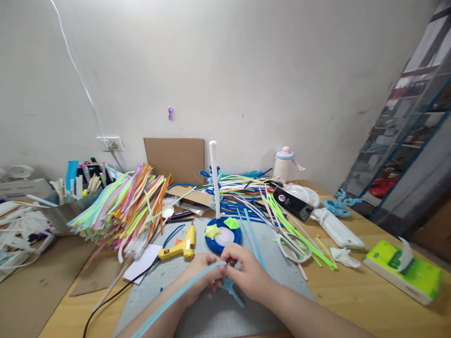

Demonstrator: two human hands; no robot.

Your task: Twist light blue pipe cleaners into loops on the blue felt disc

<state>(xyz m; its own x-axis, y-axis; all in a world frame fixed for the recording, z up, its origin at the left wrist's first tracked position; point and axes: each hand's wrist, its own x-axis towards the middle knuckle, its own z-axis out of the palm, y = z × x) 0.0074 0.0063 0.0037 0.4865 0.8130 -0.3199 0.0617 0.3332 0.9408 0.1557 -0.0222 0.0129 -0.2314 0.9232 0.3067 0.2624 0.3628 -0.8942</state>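
Note:
Both hands meet over the grey cutting mat (pixel 141 305) with light blue pipe cleaners between them. My left hand (pixel 202 272) has its fingers closed on a light blue pipe cleaner (pixel 172 298), whose long end trails back over the left forearm. Pinched at the same spot, my right hand (pixel 244 272) grips the pipe cleaner too. A twisted light blue pipe cleaner piece (pixel 234 293) pokes out below the fingers. Just beyond stands a dark blue round base (pixel 214 246) carrying a yellow star (pixel 212 232), a green star (pixel 231 223) and an upright white stick (pixel 214 183).
A yellow glue gun (pixel 179 246) with a black cord lies left of the hands. Scissors (pixel 292 246) and green pipe cleaners (pixel 313 251) lie right. A large pipe cleaner bundle (pixel 123 211) stands back left; a phone (pixel 294 203), bottle (pixel 283 164) and tissue pack (pixel 403 272) are rightward.

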